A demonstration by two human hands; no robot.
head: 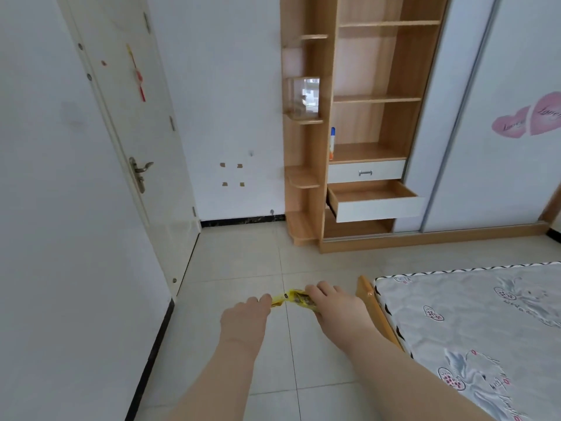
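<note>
Above the pale tiled floor (243, 262), near the bed's wooden corner (368, 294), both hands hold a small crinkled yellow plastic wrapper (293, 298) stretched between them. The left hand (244, 322) pinches its left end; the right hand (335, 306) grips the right end, its fingers covering part of the packet. A dark label on the wrapper is too small to read. Far right, pink heart stickers (528, 118) on the white sliding wardrobe door (501, 177) bear cursive writing like "Love", cut off at the edge. A white-fronted wooden drawer (376, 202) stands open.
</note>
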